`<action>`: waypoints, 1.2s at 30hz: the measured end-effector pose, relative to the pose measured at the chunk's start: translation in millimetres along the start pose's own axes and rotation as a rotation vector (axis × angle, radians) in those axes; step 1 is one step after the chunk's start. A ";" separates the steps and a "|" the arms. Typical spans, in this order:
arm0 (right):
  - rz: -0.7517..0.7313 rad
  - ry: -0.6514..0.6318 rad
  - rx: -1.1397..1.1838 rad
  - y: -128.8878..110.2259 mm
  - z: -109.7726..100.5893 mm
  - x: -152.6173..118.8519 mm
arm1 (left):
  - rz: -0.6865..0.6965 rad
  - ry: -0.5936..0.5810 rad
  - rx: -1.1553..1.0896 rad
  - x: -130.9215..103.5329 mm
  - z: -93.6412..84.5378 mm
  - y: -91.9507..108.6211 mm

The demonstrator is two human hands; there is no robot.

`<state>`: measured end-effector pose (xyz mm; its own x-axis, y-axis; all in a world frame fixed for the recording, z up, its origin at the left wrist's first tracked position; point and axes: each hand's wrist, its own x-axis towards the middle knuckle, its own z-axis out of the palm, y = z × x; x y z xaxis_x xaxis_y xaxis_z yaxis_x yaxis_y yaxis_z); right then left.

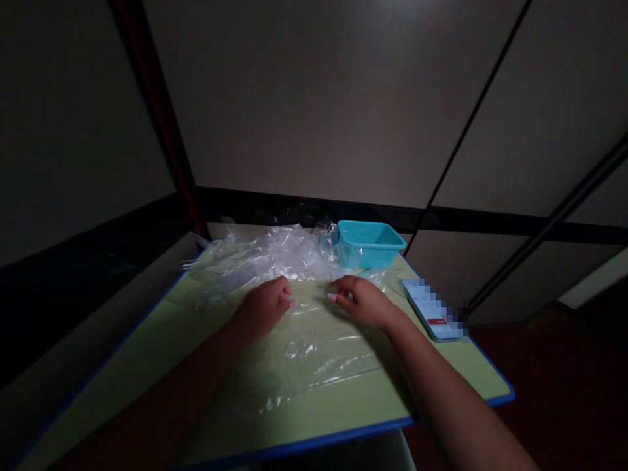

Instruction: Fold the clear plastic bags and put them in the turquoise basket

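A clear plastic bag [333, 363] lies flat on the yellow-green tabletop [196, 353], its far end reaching up between my hands. My left hand [267, 302] is closed, with thumb and fingers pinched at the bag's far left edge. Opposite it, my right hand [360, 299] is curled, thumb and index finger close together near the bag's far right side. The film at the fingertips is thin and hard to see. Just beyond both hands spreads a heap of crumpled clear plastic bags [282, 252].
A turquoise plastic basket [370, 243] stands at the back right, partly behind loose plastic. Along the right edge lies a phone [432, 311] with a lit screen, partly pixelated. The table has a blue rim [304, 447]. A panelled wall [314, 104] rises behind it.
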<state>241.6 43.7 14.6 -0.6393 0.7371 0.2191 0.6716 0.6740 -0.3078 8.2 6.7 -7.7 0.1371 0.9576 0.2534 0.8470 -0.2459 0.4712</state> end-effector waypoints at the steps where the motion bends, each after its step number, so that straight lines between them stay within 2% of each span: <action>1: -0.017 -0.003 0.000 -0.9 1.4 -0.9 | -0.003 -0.005 -0.012 -0.5 -1.1 1.2; 7: -0.131 0.017 0.030 -7.6 12.9 0.2 | 0.089 -0.069 -0.003 -4.7 -12.2 9.3; 11: -0.148 0.013 0.097 -5.5 22.2 1.6 | 0.134 -0.116 -0.025 -8.9 -19.0 13.9; 20: -0.185 0.010 0.255 -9.5 27.2 5.7 | 0.060 -0.187 -0.028 -11.1 -18.7 13.6; 24: -0.157 -0.017 0.407 -9.7 28.8 5.7 | 0.118 -0.185 -0.081 -9.8 -22.1 13.7; 29: -0.137 -0.021 0.451 -10.4 26.0 5.1 | 0.182 -0.345 -0.082 -9.9 -26.9 11.7; 36: -0.238 -0.015 0.344 -10.9 24.4 4.9 | 0.243 -0.439 -0.020 -12.7 -23.0 14.3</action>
<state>222.0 38.7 -3.6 -0.7686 0.5603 0.3088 0.3420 0.7678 -0.5418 6.8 -12.5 15.3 0.5362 0.8438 -0.0193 0.7542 -0.4687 0.4599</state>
